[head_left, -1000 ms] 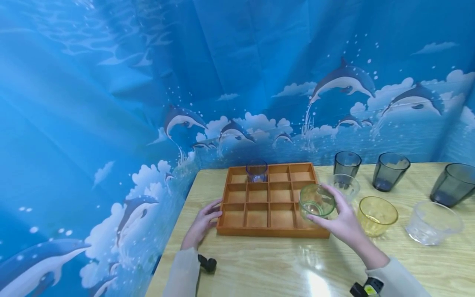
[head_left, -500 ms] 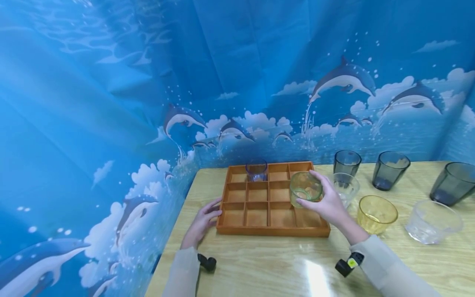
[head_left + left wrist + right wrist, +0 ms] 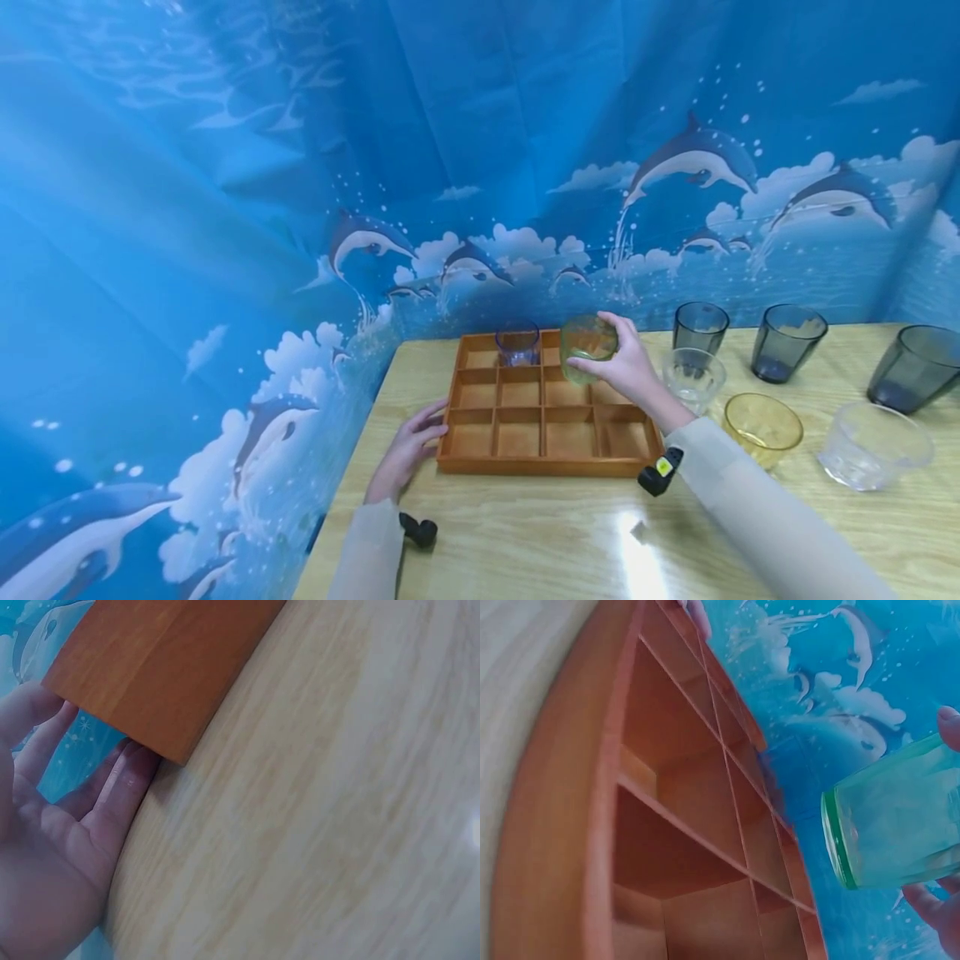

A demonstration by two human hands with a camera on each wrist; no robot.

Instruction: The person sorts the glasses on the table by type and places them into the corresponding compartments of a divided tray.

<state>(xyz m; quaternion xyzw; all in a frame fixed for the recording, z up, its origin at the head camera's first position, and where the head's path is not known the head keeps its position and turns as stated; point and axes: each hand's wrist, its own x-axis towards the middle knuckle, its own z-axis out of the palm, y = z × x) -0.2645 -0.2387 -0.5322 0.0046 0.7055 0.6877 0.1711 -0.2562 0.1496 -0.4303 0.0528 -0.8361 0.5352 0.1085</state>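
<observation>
My right hand (image 3: 626,358) grips a pale green glass cup (image 3: 588,346) between thumb and fingers, over the back right part of a wooden compartment box (image 3: 551,467). In the right wrist view the green cup (image 3: 892,817) appears on its side, apart from the box's dividers. A purple-blue glass (image 3: 518,346) stands in a back-row compartment, left of the held cup. My left hand (image 3: 408,450) rests its fingers against the box's left side. In the left wrist view the left hand (image 3: 75,817) has its fingertips on the box's corner (image 3: 161,690), fairly straight.
Right of the box stand a clear glass (image 3: 693,379), a yellow glass (image 3: 762,429) and another clear glass (image 3: 873,450). Dark grey glasses (image 3: 789,342) line the back of the wood-grain table (image 3: 540,533). A blue dolphin-print curtain (image 3: 480,167) hangs behind.
My right hand has carried the green cup left and away from me, from the box's right side to above its back row. The left hand has stayed put.
</observation>
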